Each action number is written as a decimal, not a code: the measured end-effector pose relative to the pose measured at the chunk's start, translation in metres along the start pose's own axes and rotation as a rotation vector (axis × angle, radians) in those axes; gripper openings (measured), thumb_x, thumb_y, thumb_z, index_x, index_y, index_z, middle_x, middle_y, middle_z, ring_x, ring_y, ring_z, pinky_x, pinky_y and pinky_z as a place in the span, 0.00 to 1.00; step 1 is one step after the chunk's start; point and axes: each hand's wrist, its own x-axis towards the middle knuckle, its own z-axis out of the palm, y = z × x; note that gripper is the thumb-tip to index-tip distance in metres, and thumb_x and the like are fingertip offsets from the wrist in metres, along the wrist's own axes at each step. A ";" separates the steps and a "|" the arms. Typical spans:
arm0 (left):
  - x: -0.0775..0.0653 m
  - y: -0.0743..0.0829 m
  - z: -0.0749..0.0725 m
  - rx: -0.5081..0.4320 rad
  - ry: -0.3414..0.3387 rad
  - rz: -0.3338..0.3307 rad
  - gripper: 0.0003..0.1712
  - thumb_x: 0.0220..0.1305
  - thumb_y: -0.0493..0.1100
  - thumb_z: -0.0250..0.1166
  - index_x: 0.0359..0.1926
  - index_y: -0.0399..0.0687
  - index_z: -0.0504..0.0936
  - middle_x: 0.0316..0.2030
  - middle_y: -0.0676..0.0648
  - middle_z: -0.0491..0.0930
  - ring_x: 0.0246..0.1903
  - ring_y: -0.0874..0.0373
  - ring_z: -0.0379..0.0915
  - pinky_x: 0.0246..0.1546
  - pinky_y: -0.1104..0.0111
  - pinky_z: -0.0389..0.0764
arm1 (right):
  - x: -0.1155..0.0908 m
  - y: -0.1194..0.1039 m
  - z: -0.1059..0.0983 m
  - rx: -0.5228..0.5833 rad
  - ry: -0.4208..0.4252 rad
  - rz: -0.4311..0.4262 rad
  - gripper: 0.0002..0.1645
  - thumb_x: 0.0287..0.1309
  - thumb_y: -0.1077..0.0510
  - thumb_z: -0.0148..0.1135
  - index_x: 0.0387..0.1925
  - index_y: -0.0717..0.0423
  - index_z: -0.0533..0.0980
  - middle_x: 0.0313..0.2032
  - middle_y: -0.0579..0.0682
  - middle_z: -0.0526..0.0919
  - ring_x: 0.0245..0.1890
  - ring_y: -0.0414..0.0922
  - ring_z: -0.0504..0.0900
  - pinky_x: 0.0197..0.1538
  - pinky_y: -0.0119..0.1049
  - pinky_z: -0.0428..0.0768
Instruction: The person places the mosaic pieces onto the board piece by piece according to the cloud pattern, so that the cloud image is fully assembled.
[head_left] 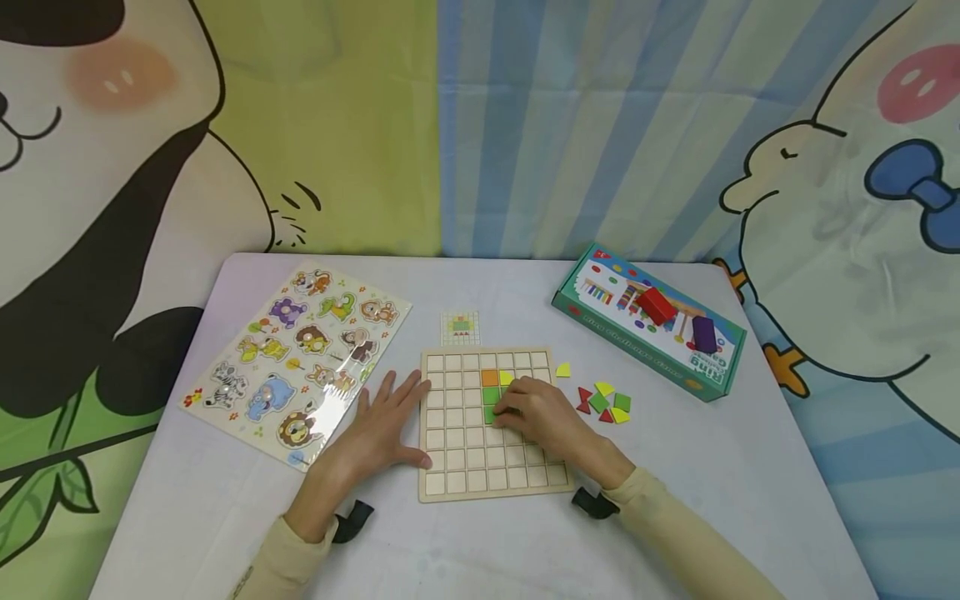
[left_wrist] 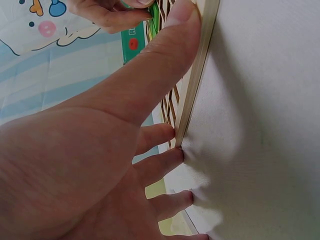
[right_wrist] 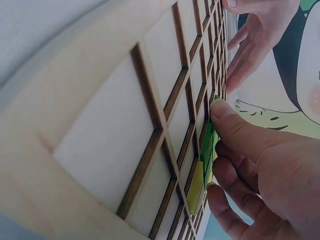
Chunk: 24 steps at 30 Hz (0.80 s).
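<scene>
A wooden grid board (head_left: 495, 497) lies on the white table with its square cells in rows. In its upper part sit an orange tile (head_left: 490, 378), a yellow tile (head_left: 507, 377) and a green tile (head_left: 491, 396). My right hand (head_left: 543, 417) pinches another green tile (head_left: 489, 414) at the cell just below, with thumb and fingertips at the board. Its lower fingers (right_wrist: 227, 212) curl loosely. My left hand (head_left: 382, 425) spreads along the board's left edge; its thumb (left_wrist: 172, 37) touches the frame and the fingers reach down to the table.
Right of the board lie several loose red, green and yellow tiles (head_left: 600, 403). A small pattern card (head_left: 460, 328) is behind the board. A shiny animal picture board (head_left: 258, 350) lies left. Red (head_left: 656, 306) and purple (head_left: 704, 335) blocks rest on a green box (head_left: 637, 342) at back right.
</scene>
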 end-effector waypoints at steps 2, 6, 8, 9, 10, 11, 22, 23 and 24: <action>0.000 0.000 0.000 -0.002 -0.001 0.000 0.68 0.42 0.56 0.82 0.80 0.47 0.54 0.81 0.43 0.45 0.79 0.32 0.30 0.71 0.28 0.33 | 0.000 0.000 0.000 -0.005 0.000 -0.009 0.08 0.52 0.53 0.78 0.35 0.48 0.89 0.34 0.40 0.84 0.36 0.35 0.79 0.41 0.30 0.82; 0.000 0.001 0.000 -0.006 0.001 0.001 0.68 0.42 0.55 0.82 0.80 0.47 0.54 0.81 0.42 0.44 0.79 0.32 0.30 0.71 0.28 0.33 | -0.001 0.002 -0.004 -0.035 0.024 -0.048 0.10 0.51 0.52 0.78 0.36 0.48 0.89 0.35 0.39 0.84 0.37 0.35 0.79 0.43 0.30 0.83; 0.000 0.001 0.000 -0.006 0.001 0.001 0.68 0.42 0.55 0.82 0.80 0.47 0.54 0.81 0.42 0.44 0.79 0.32 0.30 0.71 0.27 0.33 | -0.002 0.005 -0.008 -0.047 0.052 -0.068 0.10 0.51 0.53 0.79 0.36 0.48 0.89 0.35 0.39 0.84 0.38 0.35 0.80 0.42 0.30 0.82; 0.000 0.001 0.000 -0.006 0.002 0.001 0.68 0.42 0.55 0.82 0.80 0.47 0.54 0.81 0.42 0.44 0.79 0.32 0.30 0.71 0.28 0.33 | -0.003 0.007 -0.010 -0.051 0.069 -0.079 0.10 0.51 0.54 0.79 0.36 0.49 0.89 0.35 0.40 0.85 0.38 0.36 0.80 0.41 0.31 0.82; 0.000 0.001 0.000 -0.005 0.002 0.001 0.68 0.42 0.55 0.82 0.80 0.47 0.54 0.81 0.42 0.44 0.79 0.32 0.30 0.71 0.28 0.33 | -0.004 0.010 -0.012 -0.050 0.085 -0.086 0.09 0.51 0.55 0.79 0.36 0.50 0.89 0.35 0.41 0.85 0.37 0.36 0.80 0.40 0.31 0.82; 0.000 0.001 0.000 -0.005 0.002 0.000 0.68 0.42 0.55 0.82 0.80 0.47 0.54 0.81 0.42 0.45 0.79 0.32 0.30 0.71 0.28 0.33 | -0.004 0.013 -0.015 -0.047 0.097 -0.088 0.09 0.51 0.56 0.79 0.36 0.51 0.89 0.35 0.42 0.85 0.37 0.37 0.80 0.40 0.31 0.82; -0.001 0.000 -0.001 -0.009 0.001 0.003 0.68 0.42 0.56 0.82 0.80 0.47 0.54 0.81 0.41 0.45 0.79 0.32 0.30 0.71 0.28 0.33 | -0.023 0.062 -0.054 -0.102 0.163 0.015 0.15 0.51 0.61 0.78 0.43 0.58 0.88 0.39 0.49 0.86 0.40 0.43 0.82 0.43 0.40 0.87; -0.001 0.000 -0.001 -0.009 0.001 0.004 0.68 0.42 0.56 0.82 0.80 0.47 0.54 0.81 0.41 0.45 0.79 0.32 0.30 0.71 0.27 0.33 | -0.024 0.066 -0.057 -0.112 0.158 0.034 0.15 0.52 0.61 0.78 0.43 0.58 0.87 0.40 0.50 0.86 0.40 0.43 0.82 0.43 0.41 0.87; -0.001 0.000 -0.001 -0.009 0.002 0.005 0.68 0.42 0.56 0.82 0.80 0.47 0.54 0.81 0.41 0.45 0.79 0.31 0.30 0.71 0.27 0.33 | -0.026 0.070 -0.059 -0.119 0.151 0.054 0.16 0.52 0.61 0.77 0.44 0.58 0.87 0.40 0.50 0.86 0.40 0.43 0.82 0.44 0.41 0.87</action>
